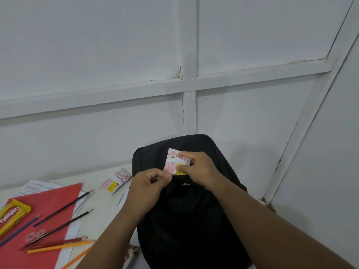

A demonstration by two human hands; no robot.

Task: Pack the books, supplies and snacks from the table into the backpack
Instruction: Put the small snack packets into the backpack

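Observation:
A black backpack lies on the table against the white wall. Over its upper half my right hand pinches a pink and white snack packet with a yellow patch. My left hand is curled at the backpack's dark top opening just below the packet; whether its fingertips pinch the fabric or a zipper is not clear. A second pink snack packet lies on the table left of the backpack.
A red folder with papers under it covers the left of the table. On it lie several pencils and a yellow wafer pack. The white panelled wall stands close behind.

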